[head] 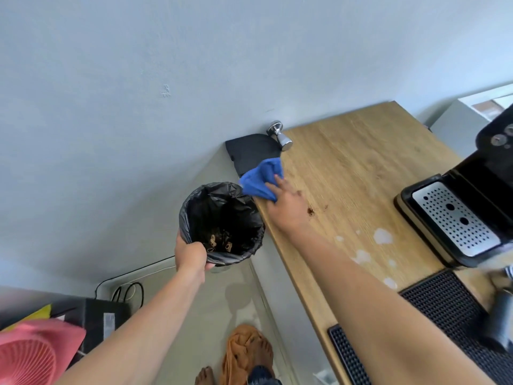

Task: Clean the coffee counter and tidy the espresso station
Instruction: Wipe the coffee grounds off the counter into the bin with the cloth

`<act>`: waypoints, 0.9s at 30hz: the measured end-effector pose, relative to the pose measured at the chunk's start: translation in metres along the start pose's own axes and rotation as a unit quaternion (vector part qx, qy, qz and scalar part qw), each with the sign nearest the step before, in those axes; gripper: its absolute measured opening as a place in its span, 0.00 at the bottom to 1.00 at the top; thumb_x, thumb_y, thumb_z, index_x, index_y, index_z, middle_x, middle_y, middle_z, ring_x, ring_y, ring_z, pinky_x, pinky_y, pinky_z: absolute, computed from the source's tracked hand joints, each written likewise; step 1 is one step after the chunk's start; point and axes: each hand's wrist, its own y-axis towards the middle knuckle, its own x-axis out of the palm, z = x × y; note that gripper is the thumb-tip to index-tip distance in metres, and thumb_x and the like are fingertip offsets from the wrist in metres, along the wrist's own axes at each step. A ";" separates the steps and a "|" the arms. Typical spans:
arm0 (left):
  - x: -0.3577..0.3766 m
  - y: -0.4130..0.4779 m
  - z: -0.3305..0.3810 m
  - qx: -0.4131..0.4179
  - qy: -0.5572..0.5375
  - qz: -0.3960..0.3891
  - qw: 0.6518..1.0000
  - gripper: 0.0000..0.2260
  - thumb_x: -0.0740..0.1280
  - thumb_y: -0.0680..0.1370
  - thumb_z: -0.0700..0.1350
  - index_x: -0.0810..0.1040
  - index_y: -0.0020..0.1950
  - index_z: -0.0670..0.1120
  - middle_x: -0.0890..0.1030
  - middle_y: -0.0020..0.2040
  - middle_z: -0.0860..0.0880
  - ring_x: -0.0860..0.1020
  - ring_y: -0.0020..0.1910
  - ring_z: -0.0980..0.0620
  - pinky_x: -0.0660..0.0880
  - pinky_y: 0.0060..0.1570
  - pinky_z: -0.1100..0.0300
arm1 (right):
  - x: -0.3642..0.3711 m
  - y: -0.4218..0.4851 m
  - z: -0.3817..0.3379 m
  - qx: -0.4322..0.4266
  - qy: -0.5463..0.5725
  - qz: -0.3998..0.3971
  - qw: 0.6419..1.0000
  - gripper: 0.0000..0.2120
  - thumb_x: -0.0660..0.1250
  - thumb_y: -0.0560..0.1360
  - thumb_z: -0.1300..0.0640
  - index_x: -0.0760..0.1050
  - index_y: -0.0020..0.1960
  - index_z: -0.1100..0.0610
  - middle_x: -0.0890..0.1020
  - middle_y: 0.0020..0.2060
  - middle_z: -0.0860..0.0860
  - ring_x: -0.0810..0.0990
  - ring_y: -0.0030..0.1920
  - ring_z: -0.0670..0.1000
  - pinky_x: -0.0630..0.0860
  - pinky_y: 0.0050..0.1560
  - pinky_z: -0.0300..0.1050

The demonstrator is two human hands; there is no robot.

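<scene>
1. Coffee counter [361, 162], head view: the wooden top runs along the right of the frame. The espresso machine [472, 190] stands at its far right, with its perforated drip tray [455, 218] facing you.
2. Your right hand [286, 207] lies flat on a blue cloth [261, 179]. The fingers are fairly straight and press the cloth down at the counter's left edge, and part of it hangs past that edge.
3. Your left hand [191, 258] grips the rim of a small bin [222, 218] lined with a black bag, fingers curled round it. You hold the bin just beside and below the edge, under the cloth. Brown scraps lie at the bottom of the bag.
4. Done, as I judge it: the wood beyond the cloth, toward the wall, shows no spots, and a sweep into the bin looks under way.
5. Left on the top: a brown coffee spot [310, 211] just beside your right hand, and white splashes [383, 236] between your forearm and the machine.
6. Left for tidying, I judge: a metal tamper [280, 136] sits at the back corner just beside a black mat [252, 152]; I cannot tell whether it stands upright. A ribbed bar mat [438, 301] lies in front of the machine. Things at the lower right are too blurred to name.
7. You seem early to midway: wiping begun, spills and station not yet dealt with.
</scene>
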 end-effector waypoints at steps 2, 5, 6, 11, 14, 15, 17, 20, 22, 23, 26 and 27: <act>0.000 0.000 0.002 0.008 -0.005 -0.004 1.000 0.30 0.53 0.72 0.33 0.70 0.69 0.56 0.80 0.59 0.49 0.78 0.48 0.44 0.73 0.28 0.62 | 0.015 -0.015 -0.031 -0.073 -0.018 -0.029 0.997 0.24 0.62 0.74 0.53 0.70 0.71 0.47 0.63 0.76 0.47 0.60 0.76 0.49 0.61 0.69 0.51; -0.001 -0.001 0.001 0.016 -0.012 -0.013 1.000 0.26 0.54 0.73 0.34 0.71 0.66 0.55 0.81 0.57 0.48 0.79 0.45 0.44 0.73 0.26 0.63 | 0.034 -0.036 -0.066 -0.175 -0.025 -0.065 0.982 0.24 0.64 0.74 0.54 0.71 0.70 0.50 0.64 0.76 0.49 0.60 0.76 0.51 0.62 0.69 0.54; -0.002 -0.001 0.001 0.018 -0.013 -0.015 1.000 0.25 0.54 0.74 0.34 0.71 0.66 0.56 0.81 0.57 0.48 0.78 0.44 0.44 0.73 0.25 0.63 | 0.036 -0.040 -0.071 -0.185 -0.003 -0.053 0.981 0.24 0.65 0.74 0.56 0.72 0.70 0.52 0.65 0.75 0.50 0.61 0.76 0.52 0.63 0.69 0.54; -0.012 0.001 -0.009 0.020 0.012 -0.027 0.999 0.32 0.52 0.72 0.32 0.69 0.70 0.58 0.79 0.60 0.47 0.79 0.52 0.40 0.72 0.20 0.64 | -0.014 -0.025 -0.026 -0.071 0.090 0.102 0.988 0.24 0.66 0.72 0.60 0.75 0.67 0.53 0.70 0.72 0.52 0.73 0.69 0.53 0.68 0.64 0.53; -0.016 -0.004 -0.016 0.011 0.025 -0.037 0.999 0.33 0.52 0.72 0.32 0.68 0.71 0.60 0.78 0.61 0.49 0.79 0.56 0.39 0.72 0.22 0.63 | -0.057 -0.013 0.044 0.079 0.090 0.132 0.984 0.23 0.63 0.74 0.59 0.74 0.68 0.50 0.69 0.73 0.50 0.74 0.67 0.57 0.69 0.65 0.54; -0.017 -0.007 -0.020 0.010 0.028 -0.040 0.999 0.33 0.52 0.72 0.32 0.68 0.71 0.60 0.79 0.61 0.48 0.79 0.56 0.39 0.73 0.22 0.63 | -0.065 -0.013 0.069 0.132 0.083 0.116 0.981 0.22 0.61 0.75 0.57 0.73 0.69 0.49 0.69 0.73 0.50 0.73 0.67 0.57 0.69 0.66 0.54; -0.019 -0.011 -0.027 0.007 0.029 -0.046 0.998 0.32 0.53 0.71 0.33 0.69 0.70 0.60 0.79 0.61 0.49 0.80 0.55 0.40 0.73 0.24 0.63 | -0.069 -0.020 0.105 0.195 0.055 0.075 0.976 0.23 0.57 0.76 0.52 0.71 0.70 0.48 0.67 0.74 0.50 0.71 0.69 0.58 0.67 0.67 0.56; -0.020 -0.016 -0.034 -0.008 0.030 -0.055 0.998 0.33 0.53 0.71 0.33 0.68 0.71 0.61 0.79 0.61 0.49 0.80 0.54 0.42 0.75 0.27 0.62 | -0.057 -0.034 0.111 0.201 0.045 0.048 0.977 0.24 0.57 0.78 0.52 0.67 0.73 0.49 0.60 0.77 0.48 0.60 0.76 0.54 0.59 0.73 0.57; -0.019 -0.018 -0.036 -0.009 0.032 -0.051 0.998 0.33 0.53 0.72 0.33 0.67 0.72 0.60 0.79 0.60 0.50 0.79 0.51 0.43 0.74 0.26 0.62 | -0.047 -0.038 0.090 0.192 0.063 0.052 0.978 0.24 0.58 0.78 0.55 0.66 0.74 0.51 0.59 0.78 0.49 0.56 0.77 0.52 0.54 0.75 0.54; -0.019 -0.020 -0.037 -0.009 0.031 -0.050 0.998 0.32 0.53 0.73 0.33 0.67 0.72 0.60 0.79 0.59 0.50 0.78 0.50 0.44 0.73 0.26 0.62 | -0.041 -0.041 0.074 0.182 0.067 0.051 0.980 0.24 0.59 0.78 0.55 0.67 0.74 0.50 0.59 0.77 0.49 0.57 0.77 0.52 0.53 0.74 0.53; -0.020 -0.024 -0.036 -0.005 0.027 -0.048 0.998 0.32 0.52 0.73 0.33 0.67 0.72 0.59 0.78 0.58 0.50 0.77 0.49 0.45 0.73 0.27 0.62 | -0.016 -0.052 0.020 0.137 0.072 0.031 0.987 0.24 0.61 0.77 0.54 0.67 0.73 0.48 0.59 0.77 0.48 0.59 0.76 0.53 0.55 0.75 0.54; -0.020 -0.025 -0.036 -0.005 0.027 -0.047 0.999 0.32 0.52 0.73 0.33 0.67 0.72 0.59 0.78 0.58 0.51 0.77 0.49 0.45 0.73 0.27 0.62 | -0.006 -0.058 0.002 0.120 0.080 0.027 0.989 0.24 0.62 0.77 0.54 0.67 0.73 0.49 0.59 0.77 0.48 0.58 0.76 0.53 0.55 0.75 0.55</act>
